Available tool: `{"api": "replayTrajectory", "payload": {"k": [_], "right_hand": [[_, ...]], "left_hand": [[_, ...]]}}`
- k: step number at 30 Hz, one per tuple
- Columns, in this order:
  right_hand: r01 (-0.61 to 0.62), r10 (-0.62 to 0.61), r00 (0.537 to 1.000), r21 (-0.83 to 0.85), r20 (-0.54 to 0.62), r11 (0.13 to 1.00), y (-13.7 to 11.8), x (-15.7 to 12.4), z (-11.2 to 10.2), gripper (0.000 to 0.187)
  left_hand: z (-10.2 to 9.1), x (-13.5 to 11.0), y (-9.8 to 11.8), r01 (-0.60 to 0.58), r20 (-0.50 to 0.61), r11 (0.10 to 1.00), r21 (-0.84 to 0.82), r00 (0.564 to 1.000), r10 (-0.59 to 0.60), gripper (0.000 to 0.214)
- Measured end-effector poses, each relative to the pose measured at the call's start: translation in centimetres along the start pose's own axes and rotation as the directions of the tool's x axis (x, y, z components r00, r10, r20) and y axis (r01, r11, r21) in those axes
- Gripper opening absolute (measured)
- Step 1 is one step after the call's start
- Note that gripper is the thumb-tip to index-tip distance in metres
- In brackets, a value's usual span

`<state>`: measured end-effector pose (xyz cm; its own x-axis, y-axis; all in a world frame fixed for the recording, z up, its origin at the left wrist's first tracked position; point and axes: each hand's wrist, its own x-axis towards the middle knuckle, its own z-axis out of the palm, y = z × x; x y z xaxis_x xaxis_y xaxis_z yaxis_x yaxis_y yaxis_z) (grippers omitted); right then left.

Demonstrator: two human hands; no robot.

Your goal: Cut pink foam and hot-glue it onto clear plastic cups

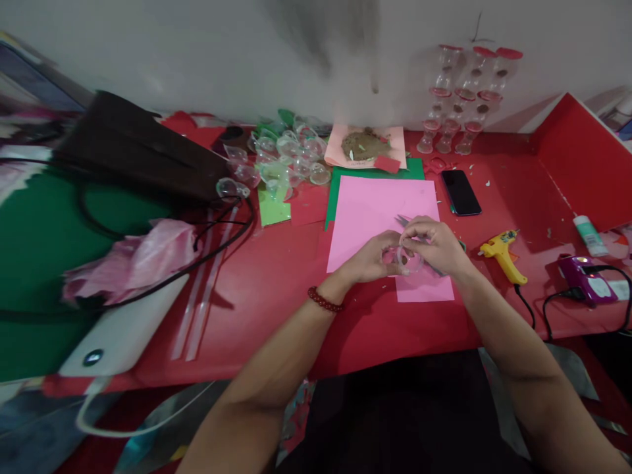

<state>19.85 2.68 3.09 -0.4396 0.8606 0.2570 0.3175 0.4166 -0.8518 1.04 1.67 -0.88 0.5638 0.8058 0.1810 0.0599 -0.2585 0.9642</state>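
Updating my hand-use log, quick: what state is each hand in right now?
Left hand: closed on a small, round, clear plastic cup.
Right hand: closed in a pinch at the cup's rim; exactly what it grips cannot be told.

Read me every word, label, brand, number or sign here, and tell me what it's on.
No text is legible in this picture.
Bottle: label too small and blurred to read.
Peach sheet: faint marks near its front edge, illegible.
White flat case: dark round mark, no readable letters.
Purple box: pale patch, unreadable.
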Motion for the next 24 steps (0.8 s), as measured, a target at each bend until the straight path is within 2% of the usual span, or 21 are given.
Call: {"api": "replayTrajectory", "payload": {"k": [6,11,17,20,24], "right_hand": [[-0.003,-0.001,0.999,-0.1,-0.041,0.995,-0.8,-0.2,0.5,0.018],[-0.054,0.036,0.995,-0.185,-0.096,0.981,-1.2,-0.3,1.0,0.019],[-0.076,0.03,0.988,-0.308,-0.15,0.948,-1.2,-0.4,2.0,0.021],[-0.042,0.002,0.989,-0.274,-0.145,0.961,-1.1,-0.4,1.8,0.022],[0.047,-0.048,0.999,-0.126,-0.01,0.991,-1.2,-0.2,0.6,0.024]], "left_hand": [[0.1,-0.1,0.1,0.025,0.013,0.998,-0.053,1.0,-0.024,0.034],[0.2,-0.1,-0.1,0.053,-0.003,0.994,-0.093,0.999,-0.054,0.033],[0.2,0.0,-0.3,0.065,-0.033,0.994,-0.092,0.997,-0.068,0.042],[0.2,-0.1,-0.2,0.058,-0.038,0.995,-0.081,0.997,-0.061,0.043],[0.2,-0.2,0.5,0.031,-0.032,0.998,-0.056,0.999,-0.033,0.031]]}}
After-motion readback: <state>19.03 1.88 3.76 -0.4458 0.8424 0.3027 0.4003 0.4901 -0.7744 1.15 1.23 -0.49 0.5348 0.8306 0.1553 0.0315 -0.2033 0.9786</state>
